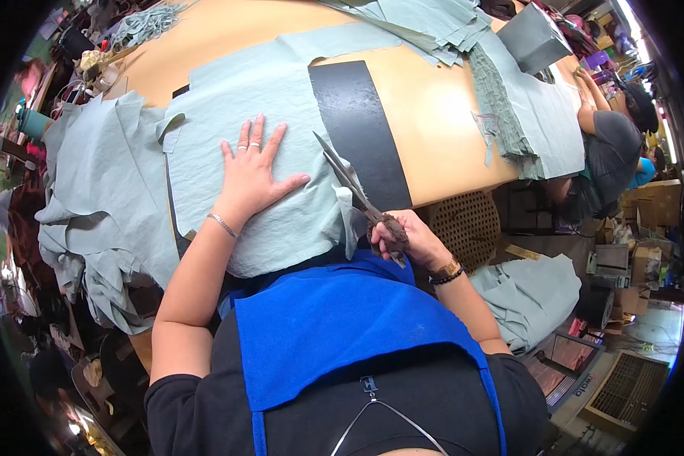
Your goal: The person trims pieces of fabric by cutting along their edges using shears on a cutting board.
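Right hand (414, 234) curls closed around scissors (349, 180), its fingers and frayed brown wrapping (394, 232) hiding the handles; whether the slim metal blades touch the fabric's edge is unclear. Left hand (254, 175), fingers spread and holding nothing, presses creased pale-green fabric (258, 91), which partly covers a smooth black board (357, 114).

The cloth panel (270, 99) is on the counter (441, 144), over a board (363, 133) poking out on its right. Left hand (254, 178) sits on the panel, scissors (351, 182) are in the right hand (404, 234) by the panel's right edge. Cloth heap (114, 167) is off left; fabric stack (539, 121) is way right, with a box (534, 39) at its far end.
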Motion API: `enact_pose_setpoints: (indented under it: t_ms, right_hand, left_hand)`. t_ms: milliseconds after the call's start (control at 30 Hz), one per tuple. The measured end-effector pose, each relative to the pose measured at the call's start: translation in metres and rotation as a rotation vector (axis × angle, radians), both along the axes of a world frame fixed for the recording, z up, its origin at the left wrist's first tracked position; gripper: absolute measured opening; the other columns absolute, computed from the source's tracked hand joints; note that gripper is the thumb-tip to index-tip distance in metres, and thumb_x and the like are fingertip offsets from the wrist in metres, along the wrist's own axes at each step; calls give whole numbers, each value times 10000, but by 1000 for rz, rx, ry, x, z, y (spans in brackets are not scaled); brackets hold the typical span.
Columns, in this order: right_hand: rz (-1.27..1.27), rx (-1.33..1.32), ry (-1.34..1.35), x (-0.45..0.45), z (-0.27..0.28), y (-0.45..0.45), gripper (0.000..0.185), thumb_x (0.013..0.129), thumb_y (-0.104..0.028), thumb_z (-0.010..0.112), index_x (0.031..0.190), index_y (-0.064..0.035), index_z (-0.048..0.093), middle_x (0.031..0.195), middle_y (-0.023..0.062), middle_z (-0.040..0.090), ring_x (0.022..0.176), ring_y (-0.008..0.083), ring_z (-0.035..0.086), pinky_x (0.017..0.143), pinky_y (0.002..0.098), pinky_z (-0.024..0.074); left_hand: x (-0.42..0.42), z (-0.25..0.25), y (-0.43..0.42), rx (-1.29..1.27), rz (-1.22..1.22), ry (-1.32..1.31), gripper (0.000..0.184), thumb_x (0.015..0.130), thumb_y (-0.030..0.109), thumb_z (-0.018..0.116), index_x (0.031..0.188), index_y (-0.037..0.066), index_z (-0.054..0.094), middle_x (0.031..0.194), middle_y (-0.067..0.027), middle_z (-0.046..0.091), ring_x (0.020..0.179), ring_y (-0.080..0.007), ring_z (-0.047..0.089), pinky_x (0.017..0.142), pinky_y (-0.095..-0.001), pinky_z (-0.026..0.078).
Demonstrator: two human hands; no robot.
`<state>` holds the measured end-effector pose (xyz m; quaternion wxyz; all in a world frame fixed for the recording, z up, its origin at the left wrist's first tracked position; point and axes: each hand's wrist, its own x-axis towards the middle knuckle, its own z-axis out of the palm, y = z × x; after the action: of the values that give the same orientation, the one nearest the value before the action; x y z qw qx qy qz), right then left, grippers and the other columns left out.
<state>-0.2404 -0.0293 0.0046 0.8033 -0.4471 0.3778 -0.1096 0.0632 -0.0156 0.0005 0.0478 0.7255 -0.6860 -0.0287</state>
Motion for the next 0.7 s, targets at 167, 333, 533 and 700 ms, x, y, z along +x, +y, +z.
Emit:
enact_pose_setpoints:
  t_ms: [167,333,533,700]
  right_hand:
    - [-31,-24,-20,-1,-4,4,213,881,-237,652,864,-25,640,763,29,626,598,76,583,536,222,506]
    - [-28,-23,-11,-8,-5,13,218,881,-234,654,883,-16,643,768,28,618,608,73,579,542,222,507]
    - [-29,-18,13,1,1,9,216,883,-243,652,869,-27,641,771,21,618,599,70,577,541,220,505]
    - [-55,-16,-12,4,1,10,224,888,-250,646,885,-27,642,771,17,617,619,67,580,547,222,507]
  left_hand:
    - [1,-2,0,-13,-4,2,944,727,753,529,1470,221,294,1540,-176,167,1425,-364,124,1051,-683,116]
    - [1,-3,0,-15,-3,1,940,726,744,541,1468,221,297,1540,-176,165,1422,-370,131,1047,-686,121]
    - [-11,-1,8,-9,-19,1,956,714,752,544,1469,221,296,1537,-183,170,1421,-377,129,1047,-686,118]
    - [-14,-3,10,-21,-22,19,965,705,767,534,1463,215,307,1530,-193,181,1419,-379,133,1041,-693,118]
